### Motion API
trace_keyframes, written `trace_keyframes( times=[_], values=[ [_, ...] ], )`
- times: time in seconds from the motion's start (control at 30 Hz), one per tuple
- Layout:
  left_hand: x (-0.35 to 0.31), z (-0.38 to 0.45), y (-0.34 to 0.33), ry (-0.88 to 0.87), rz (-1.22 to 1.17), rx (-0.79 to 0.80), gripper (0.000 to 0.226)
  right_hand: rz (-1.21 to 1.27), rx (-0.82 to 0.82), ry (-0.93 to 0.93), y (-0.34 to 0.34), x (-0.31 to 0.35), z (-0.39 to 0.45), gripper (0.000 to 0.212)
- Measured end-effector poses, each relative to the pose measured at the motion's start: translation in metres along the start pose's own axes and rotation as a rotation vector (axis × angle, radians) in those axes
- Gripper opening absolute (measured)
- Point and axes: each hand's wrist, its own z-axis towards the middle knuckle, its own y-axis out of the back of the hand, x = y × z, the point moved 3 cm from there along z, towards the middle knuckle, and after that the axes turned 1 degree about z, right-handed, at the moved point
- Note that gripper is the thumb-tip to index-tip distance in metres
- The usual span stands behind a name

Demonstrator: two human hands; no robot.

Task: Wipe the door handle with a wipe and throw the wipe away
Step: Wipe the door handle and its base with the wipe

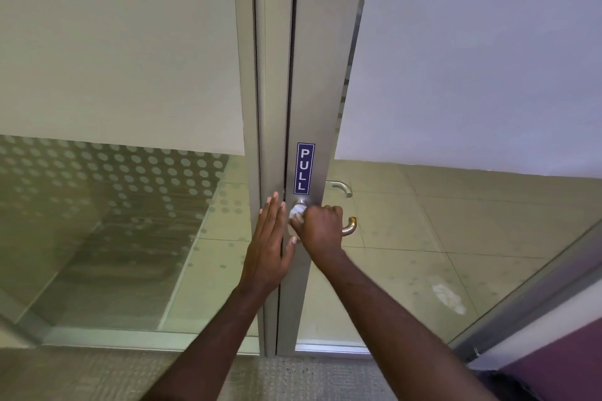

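Right hand fisted around wipe on handle; left hand flat open, empty, against door frame at 9 o'clock of it.

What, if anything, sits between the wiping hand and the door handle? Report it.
Nothing visible blocks it. The right hand is closed around the white wipe and already on the door handle, near its base. The left hand lies flat on the door frame to the left, clear of the handle.
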Motion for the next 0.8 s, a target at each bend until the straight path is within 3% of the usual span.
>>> trace_keyframes(
  times=[0.1, 0.2, 0.37, 0.53, 0.63, 0.73, 0.8],
  values=[
    [0.002, -0.001, -0.002, -0.008, 0.015, 0.005, 0.07, -0.032, -0.025, 0.014, -0.005, -0.003, -0.004, 0.028],
    [0.007, -0.002, -0.004, -0.007, 0.013, -0.014, 0.071, -0.156, -0.058, 0.233, -0.006, -0.027, -0.016, 0.007],
    [0.01, -0.002, -0.012, -0.019, -0.012, -0.023, 0.072, -0.154, -0.169, 0.428, 0.019, -0.108, -0.02, 0.032],
    [0.004, 0.002, -0.016, -0.025, -0.022, -0.025, 0.07, -0.176, -0.186, 0.367, 0.016, -0.138, -0.024, 0.048],
    [-0.004, 0.004, -0.017, -0.033, -0.034, -0.021, 0.068, -0.1, -0.192, 0.2, 0.004, -0.141, -0.029, 0.048],
    [-0.007, 0.006, -0.015, -0.042, -0.044, -0.034, 0.066, 0.108, -0.19, 0.089, -0.012, -0.144, -0.04, 0.028],
    [-0.007, 0.007, -0.013, -0.051, -0.047, -0.048, 0.067, 0.417, -0.179, 0.01, -0.024, -0.139, -0.048, 0.022]
  ],
)
